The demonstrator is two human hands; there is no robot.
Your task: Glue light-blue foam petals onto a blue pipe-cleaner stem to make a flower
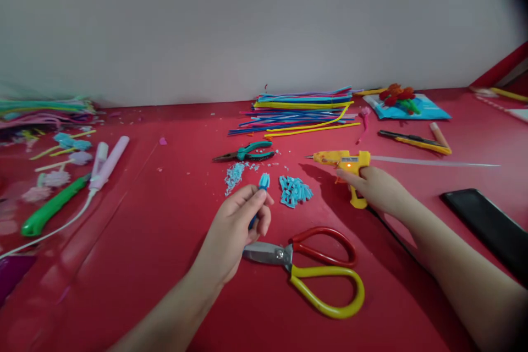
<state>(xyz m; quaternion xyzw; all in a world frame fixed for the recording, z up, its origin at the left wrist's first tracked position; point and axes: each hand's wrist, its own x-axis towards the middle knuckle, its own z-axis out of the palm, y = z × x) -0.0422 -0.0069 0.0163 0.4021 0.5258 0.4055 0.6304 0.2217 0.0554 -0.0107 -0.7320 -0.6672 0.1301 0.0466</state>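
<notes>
My left hand [236,223] is closed around a dark blue stem, with light blue pieces clustered at its top; this small blue pipe-cleaner piece [264,181] points upward between thumb and fingers. My right hand [383,190] grips the handle of a yellow hot glue gun [330,158], whose nozzle points left and whose orange light glows. A clear glue stick [429,161] sticks out of its back. Between the hands lies a pile of short light blue cut pieces [295,191]. Blue fluff trimmings [234,176] lie beyond my left hand.
Large scissors [325,272] with red and yellow handles lie in front. Pliers [247,152] and bundled pipe cleaners [303,113] are further back. At right are a black phone [487,225] and a cutter knife [414,141]; at left, a pink corded tool [109,162] and a green handle [55,206].
</notes>
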